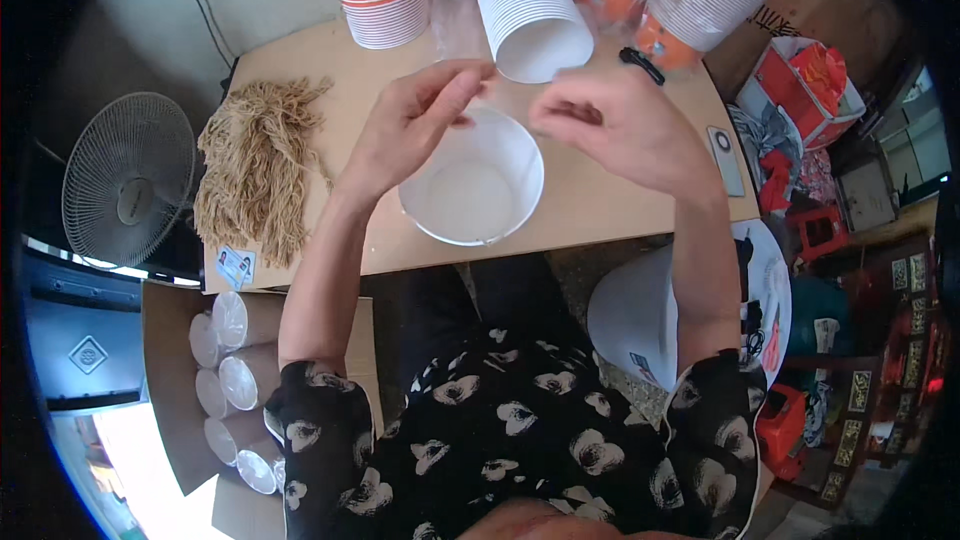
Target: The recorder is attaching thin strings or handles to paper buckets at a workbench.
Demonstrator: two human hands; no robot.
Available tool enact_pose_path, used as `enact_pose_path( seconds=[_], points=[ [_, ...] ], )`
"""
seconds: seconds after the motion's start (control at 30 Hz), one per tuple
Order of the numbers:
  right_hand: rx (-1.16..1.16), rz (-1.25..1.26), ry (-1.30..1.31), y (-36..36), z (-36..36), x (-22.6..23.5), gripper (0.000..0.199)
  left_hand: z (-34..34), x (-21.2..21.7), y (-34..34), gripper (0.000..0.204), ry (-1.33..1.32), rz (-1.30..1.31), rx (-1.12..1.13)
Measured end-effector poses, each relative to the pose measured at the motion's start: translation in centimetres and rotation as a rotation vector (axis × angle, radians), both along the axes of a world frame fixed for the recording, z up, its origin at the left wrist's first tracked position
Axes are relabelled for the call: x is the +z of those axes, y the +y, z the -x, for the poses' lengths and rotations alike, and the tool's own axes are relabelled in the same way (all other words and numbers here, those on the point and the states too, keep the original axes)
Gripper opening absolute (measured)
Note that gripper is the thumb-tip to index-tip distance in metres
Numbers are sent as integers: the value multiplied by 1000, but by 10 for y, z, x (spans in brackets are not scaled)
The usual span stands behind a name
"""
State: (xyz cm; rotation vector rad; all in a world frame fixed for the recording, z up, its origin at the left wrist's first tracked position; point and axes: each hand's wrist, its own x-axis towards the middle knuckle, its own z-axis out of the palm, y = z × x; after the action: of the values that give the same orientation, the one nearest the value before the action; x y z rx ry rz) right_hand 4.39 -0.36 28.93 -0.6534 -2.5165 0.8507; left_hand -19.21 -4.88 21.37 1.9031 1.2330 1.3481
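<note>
A white paper bucket (472, 195) stands mouth up at the table's near edge, in front of me. Over its far left rim is my left hand (425, 120), fingers curled and thumb pressed toward them. My right hand (622, 125) hovers to the right beyond the rim, fingers bent in a pinch and slightly blurred. Whatever either hand may hold is too small or hidden to make out. Left of my left arm lies a bundle of tan cords (262, 165). Behind the hands, a nested stack of white buckets (530, 20) lies on its side, mouth toward me.
More orange-and-white bucket stacks (385, 5) line the table's back. A black object (641, 66) and a phone-like slab (725, 160) lie at right. A fan (130, 180) stands left. Below are a carton (180, 340) of wrapped stacks and a large white tub (632, 310).
</note>
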Motion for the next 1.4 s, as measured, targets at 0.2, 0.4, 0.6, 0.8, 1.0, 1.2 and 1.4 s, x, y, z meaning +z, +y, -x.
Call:
enact_pose_path(
  seconds=[0.2,0.4,0.6,0.8,1.0,1.2,1.4],
  points=[
    [5,56,125,13,25,-9,17,-17,26,-26,44,-340,310,-220],
    [112,-188,-185,39,-26,-8,11,2,11,-40,13,-207,354,-111],
    [-92,175,158,53,-50,-12,12,13,8,-58,12,-233,405,-128],
    [-165,303,354,51,-38,-21,10,17,6,-64,10,-222,455,-179],
    [-217,361,463,46,-37,-17,13,31,13,-73,8,-94,537,-171],
    [-83,304,416,11,-1,-20,8,-18,23,-57,27,-175,259,-101],
    [1,334,336,-2,21,-26,10,-28,9,-38,16,-714,411,-232]
  ],
)
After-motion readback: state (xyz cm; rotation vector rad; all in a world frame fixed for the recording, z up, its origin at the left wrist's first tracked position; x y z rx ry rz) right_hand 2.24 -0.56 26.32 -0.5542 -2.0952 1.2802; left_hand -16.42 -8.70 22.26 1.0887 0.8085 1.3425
